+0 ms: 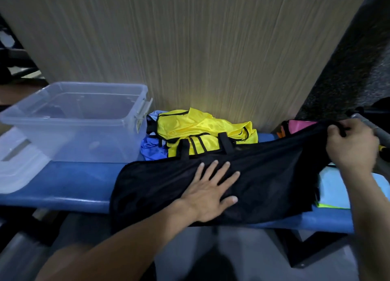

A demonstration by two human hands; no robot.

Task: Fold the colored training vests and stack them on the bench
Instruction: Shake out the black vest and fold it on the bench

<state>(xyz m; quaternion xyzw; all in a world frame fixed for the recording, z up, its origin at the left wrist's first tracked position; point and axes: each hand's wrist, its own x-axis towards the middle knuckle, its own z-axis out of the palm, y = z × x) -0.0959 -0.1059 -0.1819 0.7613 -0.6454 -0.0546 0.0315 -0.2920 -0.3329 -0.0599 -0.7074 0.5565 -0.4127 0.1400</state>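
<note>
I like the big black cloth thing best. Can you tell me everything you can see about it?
The black vest is thin, slightly see-through mesh, with black strap-like bands along its far edge. It lies spread lengthwise across the blue bench, its near edge hanging over the front. The left hand presses flat on its middle, fingers spread. The right hand pinches its right end and lifts it off the bench. Behind it, touching its far edge, sits a crumpled yellow vest.

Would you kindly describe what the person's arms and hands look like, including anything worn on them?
Both forearms are bare to the frame edge, with no sleeves visible. The left hand and right hand wear no gloves, and no rings, watch or wristband show. The fingernails look short and unpainted.
</note>
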